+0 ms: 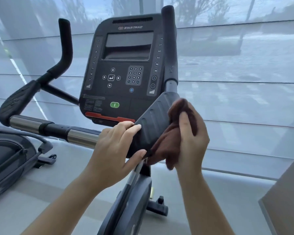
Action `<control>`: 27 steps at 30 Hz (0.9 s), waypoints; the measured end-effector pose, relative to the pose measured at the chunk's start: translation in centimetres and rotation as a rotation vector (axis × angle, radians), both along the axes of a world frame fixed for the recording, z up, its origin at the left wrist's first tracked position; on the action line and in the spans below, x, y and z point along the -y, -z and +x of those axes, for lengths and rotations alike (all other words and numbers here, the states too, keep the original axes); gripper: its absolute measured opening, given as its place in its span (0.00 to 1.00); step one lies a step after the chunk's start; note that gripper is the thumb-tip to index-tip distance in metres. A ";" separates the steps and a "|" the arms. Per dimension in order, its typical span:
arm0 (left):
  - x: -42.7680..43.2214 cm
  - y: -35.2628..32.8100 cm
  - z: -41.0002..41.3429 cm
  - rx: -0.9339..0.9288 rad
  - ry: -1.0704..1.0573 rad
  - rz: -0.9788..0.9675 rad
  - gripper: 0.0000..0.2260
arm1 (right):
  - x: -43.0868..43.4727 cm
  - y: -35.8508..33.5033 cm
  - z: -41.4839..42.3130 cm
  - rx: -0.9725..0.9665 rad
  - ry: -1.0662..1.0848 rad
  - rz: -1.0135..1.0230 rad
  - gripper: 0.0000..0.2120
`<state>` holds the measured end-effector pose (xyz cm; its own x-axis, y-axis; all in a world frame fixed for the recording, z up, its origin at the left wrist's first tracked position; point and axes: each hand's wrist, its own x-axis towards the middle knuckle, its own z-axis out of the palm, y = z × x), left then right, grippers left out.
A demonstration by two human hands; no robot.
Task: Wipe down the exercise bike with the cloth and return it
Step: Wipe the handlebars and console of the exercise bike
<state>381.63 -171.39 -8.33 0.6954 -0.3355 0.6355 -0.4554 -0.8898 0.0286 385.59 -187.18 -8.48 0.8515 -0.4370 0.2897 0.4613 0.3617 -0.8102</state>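
Wiping the exercise bike (124, 65), seemingly midway

The right hand's (192, 138) grip pinches the bunched brown cloth (168, 145) against the ribbed armrest pad (153, 122); the left hand's (115, 146) grip clasps that pad's edge. Cloth not yet returned; other parts' cleanliness unclear.

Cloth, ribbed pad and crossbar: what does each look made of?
Cloth: brown, soft, fuzzy fabric, likely microfibre or terry; it bunches into loose folds.
Ribbed pad: dark grey, matte moulded plastic or rubber, and the look does not settle which; it has raised ridges and a dull sheen.
Crossbar: polished metal, probably chromed steel; it shows bright, mirror-like highlights.
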 end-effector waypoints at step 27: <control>-1.9 -0.8 -0.5 -0.152 0.135 -0.138 0.23 | -2.9 1.0 -2.1 -0.029 0.169 0.172 0.10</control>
